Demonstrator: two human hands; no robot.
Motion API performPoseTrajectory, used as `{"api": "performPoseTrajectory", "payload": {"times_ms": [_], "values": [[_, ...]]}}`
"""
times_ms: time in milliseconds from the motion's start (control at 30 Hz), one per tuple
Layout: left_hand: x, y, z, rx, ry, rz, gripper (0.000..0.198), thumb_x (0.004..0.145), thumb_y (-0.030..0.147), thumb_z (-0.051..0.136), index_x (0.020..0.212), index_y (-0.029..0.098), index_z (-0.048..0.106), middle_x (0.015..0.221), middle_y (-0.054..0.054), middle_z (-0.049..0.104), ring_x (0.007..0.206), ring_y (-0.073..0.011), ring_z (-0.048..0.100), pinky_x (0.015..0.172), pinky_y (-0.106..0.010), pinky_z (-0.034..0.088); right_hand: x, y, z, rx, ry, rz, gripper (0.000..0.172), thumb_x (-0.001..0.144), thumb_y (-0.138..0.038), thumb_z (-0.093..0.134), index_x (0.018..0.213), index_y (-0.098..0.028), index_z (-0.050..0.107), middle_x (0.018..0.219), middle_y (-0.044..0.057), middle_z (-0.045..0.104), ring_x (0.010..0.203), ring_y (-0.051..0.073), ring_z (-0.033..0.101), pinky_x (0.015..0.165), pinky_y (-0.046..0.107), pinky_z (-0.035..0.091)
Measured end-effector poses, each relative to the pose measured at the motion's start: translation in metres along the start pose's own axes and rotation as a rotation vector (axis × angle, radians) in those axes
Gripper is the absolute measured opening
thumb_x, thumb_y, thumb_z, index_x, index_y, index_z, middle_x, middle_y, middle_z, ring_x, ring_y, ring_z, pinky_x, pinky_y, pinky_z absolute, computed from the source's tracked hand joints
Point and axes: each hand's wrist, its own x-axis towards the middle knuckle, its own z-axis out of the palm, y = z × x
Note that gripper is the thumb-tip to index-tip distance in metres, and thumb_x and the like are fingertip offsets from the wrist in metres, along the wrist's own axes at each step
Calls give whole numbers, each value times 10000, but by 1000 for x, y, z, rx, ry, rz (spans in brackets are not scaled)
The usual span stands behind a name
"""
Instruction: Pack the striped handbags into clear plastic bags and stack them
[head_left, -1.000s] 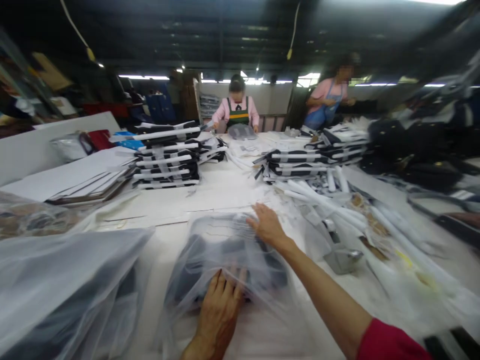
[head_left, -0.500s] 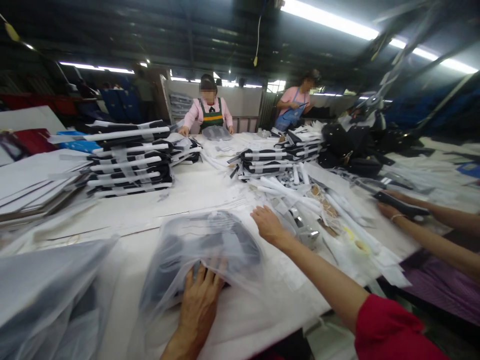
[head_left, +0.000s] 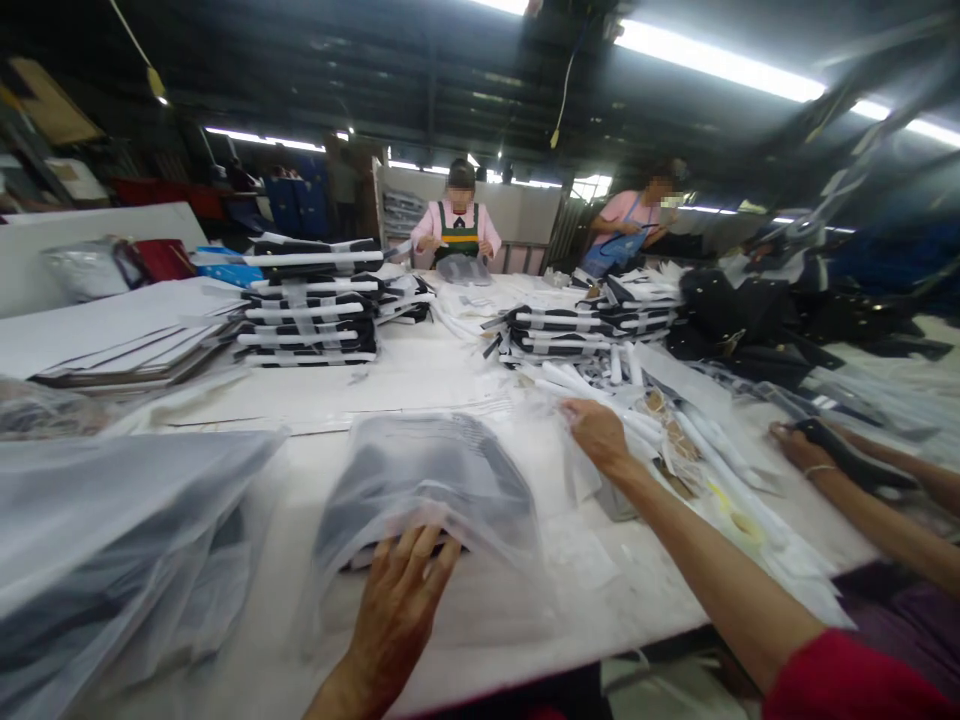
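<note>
A clear plastic bag with a dark folded garment (head_left: 431, 480) lies on the white table (head_left: 420, 380) in front of me. My left hand (head_left: 397, 605) rests flat on the bag's near end with its fingers spread. My right hand (head_left: 598, 432) reaches out to the right of the bag, over small clear packets and white strips (head_left: 675, 420). Its fingers curl around a thin clear plastic piece, which is too blurred to name.
Stacks of black-and-white folded garments stand at the back left (head_left: 307, 300) and back middle (head_left: 577, 325). More bagged garments (head_left: 112, 540) lie at my left. A co-worker's arms (head_left: 862, 480) hold a dark item at the right. Two people (head_left: 459, 215) work at the far end.
My right hand has moved off the bag and further right toward the packets. My left hand has slid slightly toward me on the bag. The camera view has swung.
</note>
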Motion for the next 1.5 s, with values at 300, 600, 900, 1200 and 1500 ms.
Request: {"api": "performPoseTrajectory", "payload": {"times_ms": [300,600,900,1200,1500], "values": [[19,-31,-31,2,38,-181,598,895,112,572,1455,232,400,1438,-147,503,1430,-321,326,1166,-569,247,-83,-80,-31,1650,-57,394,304,649,-354,849,888,-207,731,977,51,749,987,245,697,813,370,596],[74,-32,-41,-1488,-85,-1062,687,913,573,489,1453,177,335,1325,-184,576,961,-211,670,726,-312,563,-128,-126,-28,1426,-535,221,344,703,-397,832,920,-138,769,870,99,753,828,239,722,745,363,620],[69,-67,-26,-1516,390,-1370,402,658,417,787,883,149,587,665,34,656,360,2,296,334,-123,185,-116,-106,-21,1541,35,360,308,665,-382,849,888,-186,767,956,86,755,905,265,716,702,385,639],[202,-66,16,-1410,588,-953,302,800,361,685,1016,175,582,1011,-78,702,921,-174,689,853,-327,543,-170,-148,40,785,210,-794,467,913,-31,474,1318,-222,608,1265,112,661,1160,220,634,960,358,566],[188,-49,16,-658,-676,57,774,810,423,720,1464,216,361,1509,-129,429,1400,-281,387,1143,-441,339,-184,-132,100,683,101,-936,461,921,-22,424,1360,-105,536,1286,173,637,1271,228,546,1009,381,532]]}}
